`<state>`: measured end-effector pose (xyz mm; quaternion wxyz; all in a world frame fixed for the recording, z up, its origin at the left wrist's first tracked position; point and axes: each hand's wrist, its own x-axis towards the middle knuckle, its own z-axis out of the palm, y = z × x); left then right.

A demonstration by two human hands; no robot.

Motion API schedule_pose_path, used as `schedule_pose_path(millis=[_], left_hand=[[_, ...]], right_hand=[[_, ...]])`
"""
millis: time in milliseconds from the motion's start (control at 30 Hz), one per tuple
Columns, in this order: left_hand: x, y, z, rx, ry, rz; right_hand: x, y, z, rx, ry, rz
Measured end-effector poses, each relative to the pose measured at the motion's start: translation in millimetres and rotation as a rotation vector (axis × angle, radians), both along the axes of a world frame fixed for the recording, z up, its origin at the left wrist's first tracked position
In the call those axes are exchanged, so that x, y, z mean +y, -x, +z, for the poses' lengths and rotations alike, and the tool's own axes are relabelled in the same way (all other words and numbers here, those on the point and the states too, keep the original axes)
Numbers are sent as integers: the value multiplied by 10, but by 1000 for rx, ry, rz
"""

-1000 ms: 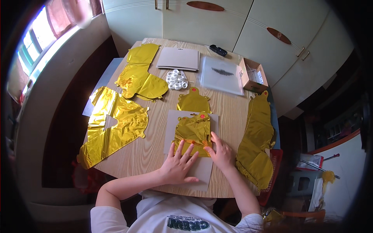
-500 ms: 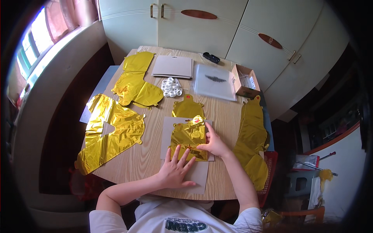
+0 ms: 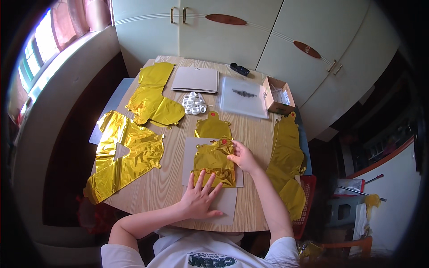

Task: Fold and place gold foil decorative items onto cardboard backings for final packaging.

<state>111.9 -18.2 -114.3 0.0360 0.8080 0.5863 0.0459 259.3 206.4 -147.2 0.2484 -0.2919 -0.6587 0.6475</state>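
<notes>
A folded gold foil balloon (image 3: 214, 156) lies on a grey cardboard sheet (image 3: 188, 156) in front of me. My left hand (image 3: 202, 200) rests flat, fingers spread, its fingertips on the balloon's lower edge and its palm over a second cardboard sheet (image 3: 229, 203). At the balloon's right edge, my right hand (image 3: 244, 159) has its thumb on the foil and its fingers curled around the upper right side, holding that edge. A red spot shows near the upper right corner of the foil. Another gold foil balloon (image 3: 213, 127) pokes out just beyond the cardboard.
More gold foil balloons lie at the left (image 3: 127, 152), far left (image 3: 154, 96) and right (image 3: 286, 152). Along the back are stacked cardboard sheets (image 3: 195, 79), white rings (image 3: 194, 103), clear plastic bags (image 3: 243, 98), a small black object (image 3: 239, 69) and an open box (image 3: 279, 96).
My right hand has shifted slightly, its fingers curling closer to the foil's upper right edge. The red spot there now lies flatter. The left hand stays nearly in place.
</notes>
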Motion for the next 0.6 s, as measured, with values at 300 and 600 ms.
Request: schedule_pose_path(millis=[300, 600], left_hand=[[-3, 14, -7, 12, -8, 10], [11, -2, -4, -18, 0, 8]], right_hand=[[-402, -52, 253, -266, -1052, -211], [-1244, -519, 310, -353, -1332, 93]])
